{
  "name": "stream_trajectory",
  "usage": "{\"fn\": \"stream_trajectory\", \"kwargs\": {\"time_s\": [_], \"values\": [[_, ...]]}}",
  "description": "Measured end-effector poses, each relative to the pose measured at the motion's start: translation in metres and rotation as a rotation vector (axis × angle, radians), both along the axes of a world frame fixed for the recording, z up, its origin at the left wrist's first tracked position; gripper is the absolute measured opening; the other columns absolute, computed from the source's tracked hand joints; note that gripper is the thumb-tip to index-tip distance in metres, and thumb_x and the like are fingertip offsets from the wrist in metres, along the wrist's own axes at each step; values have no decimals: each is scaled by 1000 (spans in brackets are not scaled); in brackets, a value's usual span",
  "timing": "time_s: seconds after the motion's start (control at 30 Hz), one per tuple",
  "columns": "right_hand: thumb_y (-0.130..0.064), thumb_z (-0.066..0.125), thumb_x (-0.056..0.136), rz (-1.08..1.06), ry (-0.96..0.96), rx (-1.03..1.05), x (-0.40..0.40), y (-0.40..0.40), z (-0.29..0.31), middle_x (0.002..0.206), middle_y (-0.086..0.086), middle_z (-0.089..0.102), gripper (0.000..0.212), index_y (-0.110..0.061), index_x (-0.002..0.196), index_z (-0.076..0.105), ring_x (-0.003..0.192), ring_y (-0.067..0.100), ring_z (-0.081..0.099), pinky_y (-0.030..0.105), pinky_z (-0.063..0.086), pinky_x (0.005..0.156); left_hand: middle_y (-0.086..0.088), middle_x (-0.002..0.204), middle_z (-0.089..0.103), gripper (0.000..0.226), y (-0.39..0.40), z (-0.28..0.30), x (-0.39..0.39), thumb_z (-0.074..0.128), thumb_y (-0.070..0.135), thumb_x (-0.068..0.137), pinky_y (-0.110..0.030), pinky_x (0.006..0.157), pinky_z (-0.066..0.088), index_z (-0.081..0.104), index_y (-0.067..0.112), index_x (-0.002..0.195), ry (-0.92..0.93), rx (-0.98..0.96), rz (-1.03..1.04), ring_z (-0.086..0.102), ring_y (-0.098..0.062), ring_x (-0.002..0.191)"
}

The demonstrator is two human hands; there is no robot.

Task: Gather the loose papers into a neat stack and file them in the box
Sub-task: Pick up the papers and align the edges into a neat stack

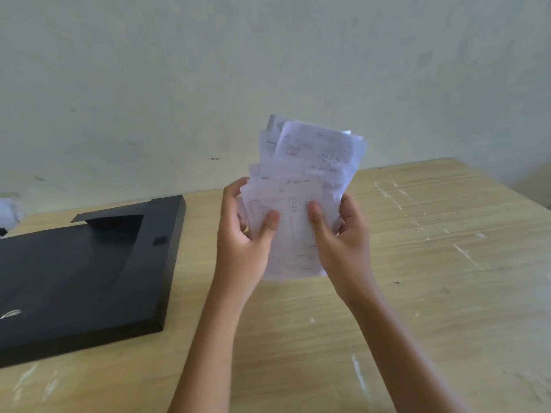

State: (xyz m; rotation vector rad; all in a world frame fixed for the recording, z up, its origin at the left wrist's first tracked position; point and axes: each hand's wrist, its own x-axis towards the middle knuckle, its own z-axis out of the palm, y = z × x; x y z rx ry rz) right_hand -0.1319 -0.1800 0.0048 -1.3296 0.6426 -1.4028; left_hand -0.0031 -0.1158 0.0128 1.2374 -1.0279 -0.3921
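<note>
Now both hands, left hand (247, 234) and right hand (340, 234), grip the upright papers (301, 186); box (80, 272) lies lower left, nearer the left hand.

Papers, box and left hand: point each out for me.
papers (310, 162), head view, upper sheets above the hands
box (74, 272), head view, middle of its black top face
left hand (247, 242), head view, on the palm below the thumb

A pale wooden table (432, 263), streaked with white marks, is being used as the work surface. A black box (80, 269) is being carried on its left part.
</note>
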Motion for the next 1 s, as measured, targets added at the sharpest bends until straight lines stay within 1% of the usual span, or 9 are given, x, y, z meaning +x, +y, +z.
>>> {"fn": "stream_trajectory", "kwargs": {"time_s": [0.17,0.27,0.37,0.43,0.53,0.6,0.67,0.87,1.0], "values": [[-17,65,96,57,156,59,1,-6,-17,97,0,75,15,-10,108,64,86,11,74,25,59,67,2,111,73,87,-3,-32,0,83,5,82,-28,83,61,29,31,147,236,124,-13,74,-7,100],[-24,64,96,109,262,-12,-5,-9,-12,101,-2,74,19,-13,111,66,91,8,72,30,61,74,-2,114,78,58,-2,-37,10,83,17,80,-35,84,61,57,17,132,409,163,-99,74,-20,109],[-44,51,99,27,411,-93,-10,-11,1,127,-5,64,36,-25,129,60,118,12,60,32,55,92,-3,107,80,20,0,-40,9,73,14,92,-28,72,60,70,13,112,371,204,-141,76,-23,100],[-48,39,101,-272,502,-337,-12,-13,25,142,2,50,51,-22,144,48,134,17,45,26,40,106,0,104,81,16,-2,-40,8,72,11,94,-28,76,61,71,16,109,354,207,-122,77,-18,98],[-48,31,101,-347,774,-672,-6,-11,67,149,0,47,56,-23,149,42,143,18,35,43,17,123,0,106,80,22,-5,-42,9,74,12,92,-25,76,60,70,13,113,299,205,-111,76,-14,99],[-53,26,101,-281,1035,-763,2,-10,79,142,-5,55,57,-27,146,46,142,16,38,54,7,123,-2,99,80,20,-4,-42,10,74,18,92,-25,63,57,71,10,110,276,229,-111,76,-15,89],[-54,27,101,-239,1152,-829,5,-8,78,127,-8,64,53,-28,139,53,132,15,48,59,6,122,-2,91,80,15,-2,-42,10,73,20,93,-27,55,54,73,11,105,258,244,-112,75,-16,80],[-53,29,99,-149,1259,-910,1,-10,68,122,-11,63,49,-35,141,49,125,18,52,70,15,115,-1,104,80,26,0,-37,10,76,19,91,-23,74,59,71,13,115,240,203,-162,76,-12,99],[-55,23,98,-79,1345,-909,2,-9,65,131,-12,59,51,-43,142,48,129,16,49,71,14,114,0,95,80,21,0,-37,12,79,20,87,-20,63,55,73,15,107,208,208,-157,76,-13,89]]}}
